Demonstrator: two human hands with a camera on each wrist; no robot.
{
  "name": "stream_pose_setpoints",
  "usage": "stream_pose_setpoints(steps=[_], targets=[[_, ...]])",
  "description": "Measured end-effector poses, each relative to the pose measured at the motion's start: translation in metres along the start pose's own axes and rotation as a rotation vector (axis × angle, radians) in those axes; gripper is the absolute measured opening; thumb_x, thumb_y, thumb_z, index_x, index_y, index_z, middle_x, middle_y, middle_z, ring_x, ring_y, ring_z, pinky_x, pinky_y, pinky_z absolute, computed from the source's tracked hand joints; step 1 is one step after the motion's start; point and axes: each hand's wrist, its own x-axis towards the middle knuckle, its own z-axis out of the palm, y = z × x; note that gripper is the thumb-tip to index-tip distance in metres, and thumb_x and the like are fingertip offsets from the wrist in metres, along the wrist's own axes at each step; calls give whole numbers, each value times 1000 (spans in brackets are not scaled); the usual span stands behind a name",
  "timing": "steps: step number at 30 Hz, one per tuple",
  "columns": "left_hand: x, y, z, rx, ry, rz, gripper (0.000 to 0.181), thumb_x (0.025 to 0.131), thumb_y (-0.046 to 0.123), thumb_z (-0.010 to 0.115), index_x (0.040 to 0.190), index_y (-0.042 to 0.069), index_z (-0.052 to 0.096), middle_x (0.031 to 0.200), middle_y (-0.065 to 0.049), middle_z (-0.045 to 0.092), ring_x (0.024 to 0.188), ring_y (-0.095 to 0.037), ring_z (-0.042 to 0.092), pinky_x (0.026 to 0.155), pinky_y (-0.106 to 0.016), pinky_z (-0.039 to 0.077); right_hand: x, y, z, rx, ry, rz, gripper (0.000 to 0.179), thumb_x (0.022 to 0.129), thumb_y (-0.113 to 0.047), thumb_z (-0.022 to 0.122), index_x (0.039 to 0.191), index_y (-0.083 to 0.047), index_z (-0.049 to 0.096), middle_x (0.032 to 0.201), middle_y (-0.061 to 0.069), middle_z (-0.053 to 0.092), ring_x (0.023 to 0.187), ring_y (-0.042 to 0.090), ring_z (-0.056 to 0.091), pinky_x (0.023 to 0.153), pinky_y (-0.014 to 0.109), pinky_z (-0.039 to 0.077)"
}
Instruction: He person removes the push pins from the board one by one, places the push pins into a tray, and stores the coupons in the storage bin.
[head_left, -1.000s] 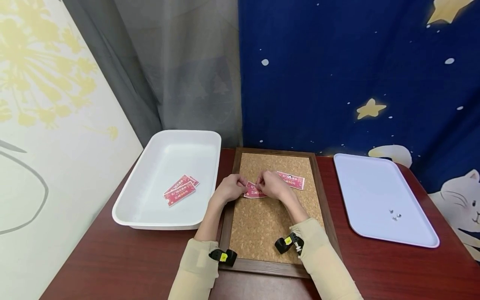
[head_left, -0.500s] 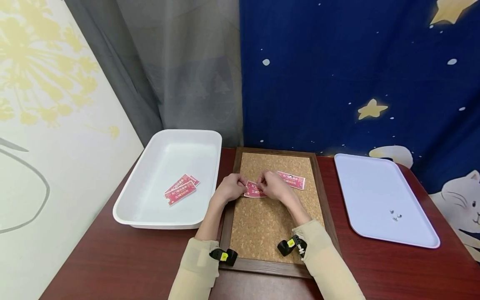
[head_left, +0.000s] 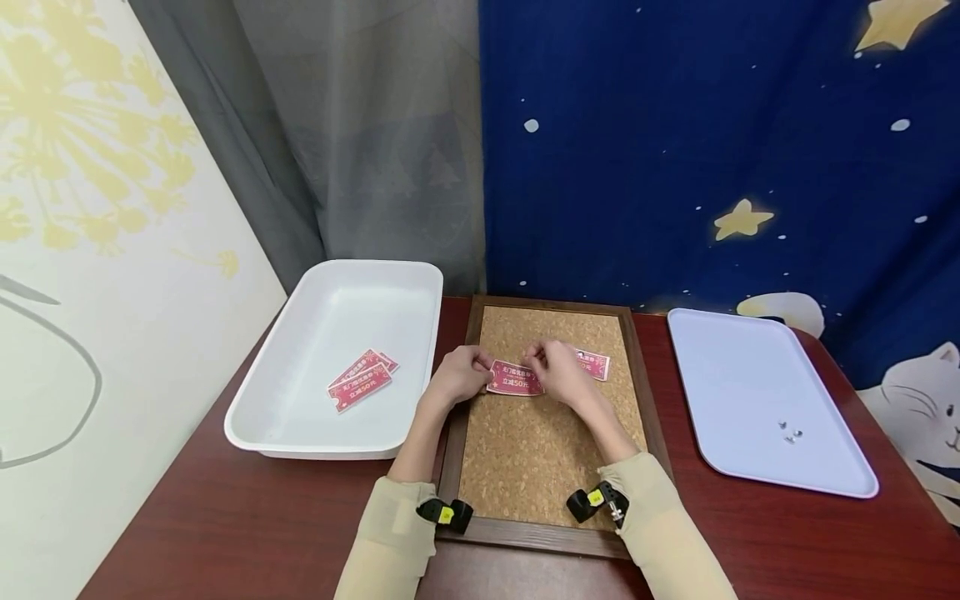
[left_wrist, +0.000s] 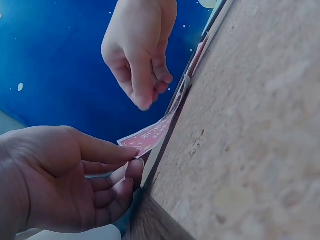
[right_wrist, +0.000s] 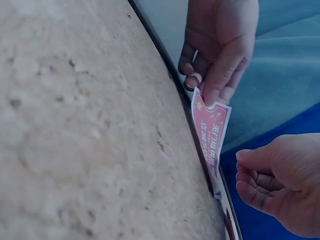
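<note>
On the framed cork board (head_left: 540,467), a pink coupon (head_left: 513,380) lies near the left side. My left hand (head_left: 459,375) pinches its left end between thumb and forefinger. In both wrist views that end is lifted off the cork, and the coupon (right_wrist: 212,132) bows toward the board. My right hand (head_left: 558,372) is over the coupon's right end, fingers curled with the tips together; the right wrist view shows this hand (right_wrist: 285,182) apart from the paper. Nothing shows between its fingertips. A second pink coupon (head_left: 595,365) with a small tack is partly hidden behind it.
A deep white tub (head_left: 262,417) on the left contains several more pink coupons (head_left: 360,387). On the right stands a flat pale tray (head_left: 750,367) with small metal tacks (head_left: 797,433). Both flank the board on the dark red table (head_left: 187,533), curtains behind.
My right hand has moved right, from the middle of the left coupon to its right end, uncovering more print and hiding more of the second coupon. The left hand keeps its hold.
</note>
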Motion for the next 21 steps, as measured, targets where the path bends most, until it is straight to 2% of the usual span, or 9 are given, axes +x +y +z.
stream_pose_setpoints(steps=[5, 9, 14, 21], targets=[[-1, 1, -1, -11, -1, 14, 7, 94, 4, 65, 100, 1, 67, 78, -7, 65, 67, -17, 61, 62, -28, 46, -5, -1, -9, -10, 57, -6, 5, 95, -1, 66, 91, 1, 68, 82, 8, 67, 72, 17, 59, 67, 33, 51], [-1, 0, -2, -30, -1, 33, 7, 94, 4, 66, 101, 1, 67, 76, -6, 65, 69, -20, 64, 64, -28, 46, -9, 2, -13, -19, 70, -19, 5, 95, 0, 66, 91, 0, 68, 83, 7, 67, 72, 16, 59, 68, 33, 50], [-4, 0, -4, -46, -2, 52, 7, 95, 4, 65, 101, 1, 67, 76, -6, 65, 71, -23, 65, 65, -28, 46, -15, 5, -19, -22, 76, 15, 4, 96, -1, 66, 93, -2, 69, 84, 6, 67, 74, 17, 59, 69, 34, 49], [-7, 4, -9, -80, 20, 85, 7, 95, 4, 66, 101, 1, 67, 79, -7, 66, 74, -26, 65, 62, -27, 45, -23, 9, -27, -33, 135, 33, 6, 96, -2, 65, 95, 0, 70, 88, 10, 71, 81, 22, 68, 77, 41, 55]])
